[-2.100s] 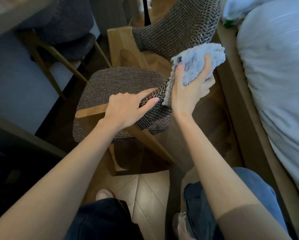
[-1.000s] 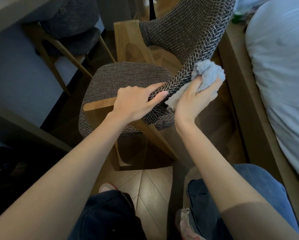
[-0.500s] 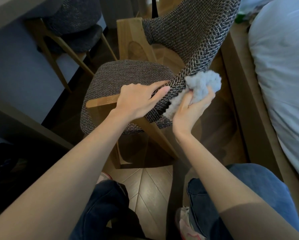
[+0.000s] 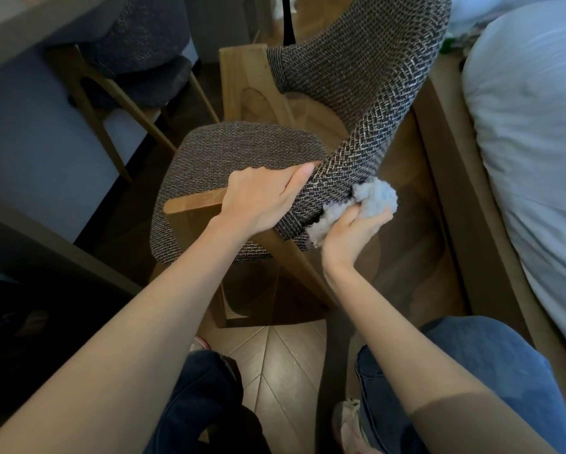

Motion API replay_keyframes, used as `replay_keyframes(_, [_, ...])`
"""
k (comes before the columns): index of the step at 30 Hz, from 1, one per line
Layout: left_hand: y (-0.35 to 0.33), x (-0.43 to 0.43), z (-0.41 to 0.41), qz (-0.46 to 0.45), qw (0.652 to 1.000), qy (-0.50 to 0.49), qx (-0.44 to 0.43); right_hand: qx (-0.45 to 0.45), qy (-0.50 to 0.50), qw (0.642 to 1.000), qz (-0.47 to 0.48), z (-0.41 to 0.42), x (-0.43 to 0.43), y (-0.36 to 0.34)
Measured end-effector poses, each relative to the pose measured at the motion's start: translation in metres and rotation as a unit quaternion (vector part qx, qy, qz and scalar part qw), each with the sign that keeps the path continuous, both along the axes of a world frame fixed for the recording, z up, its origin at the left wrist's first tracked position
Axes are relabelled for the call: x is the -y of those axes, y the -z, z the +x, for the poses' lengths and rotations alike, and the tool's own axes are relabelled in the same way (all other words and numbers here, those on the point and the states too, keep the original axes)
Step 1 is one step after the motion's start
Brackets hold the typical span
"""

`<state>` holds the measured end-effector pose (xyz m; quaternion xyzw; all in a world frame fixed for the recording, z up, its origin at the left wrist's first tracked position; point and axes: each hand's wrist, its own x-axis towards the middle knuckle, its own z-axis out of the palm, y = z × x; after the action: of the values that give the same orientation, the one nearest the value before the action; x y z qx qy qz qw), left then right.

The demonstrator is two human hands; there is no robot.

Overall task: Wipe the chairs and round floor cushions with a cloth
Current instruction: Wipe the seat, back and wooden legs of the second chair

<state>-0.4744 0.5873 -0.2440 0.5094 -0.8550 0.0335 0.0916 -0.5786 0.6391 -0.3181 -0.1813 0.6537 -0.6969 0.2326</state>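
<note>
A wooden chair with a woven dark-grey seat (image 4: 242,152) and a curved tweed backrest (image 4: 366,93) stands in front of me. My left hand (image 4: 258,201) grips the near end of the backrest where it meets the wooden frame. My right hand (image 4: 350,231) is closed on a fluffy pale-blue cloth (image 4: 370,201), pressing it against the outer underside of the backrest's near end. Part of the cloth is hidden behind my fingers.
A second dark upholstered chair (image 4: 137,54) stands at the upper left under a table edge (image 4: 29,27). A bed with white bedding (image 4: 530,142) and a wooden frame (image 4: 445,178) runs along the right. My knees and shoes are over the herringbone floor (image 4: 281,365) below.
My right hand has slid the cloth down the outside of the backrest from its upper edge to its near lower end. My left hand kept its grip on the chair.
</note>
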Motion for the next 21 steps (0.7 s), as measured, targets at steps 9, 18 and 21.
replay_keyframes(9, [0.004,0.002,0.001,-0.009,1.0,0.003,-0.029,-0.025,-0.026,0.999,0.007,0.0,-0.003,0.005])
replay_keyframes(18, [0.004,-0.002,0.004,-0.013,0.998,0.009,-0.055,-0.194,-0.021,0.975,-0.106,-0.001,-0.008,-0.026])
replay_keyframes(21, [0.006,-0.016,0.028,-0.014,0.992,0.06,-0.112,-0.2,-0.045,0.975,-0.081,-0.005,-0.016,-0.017])
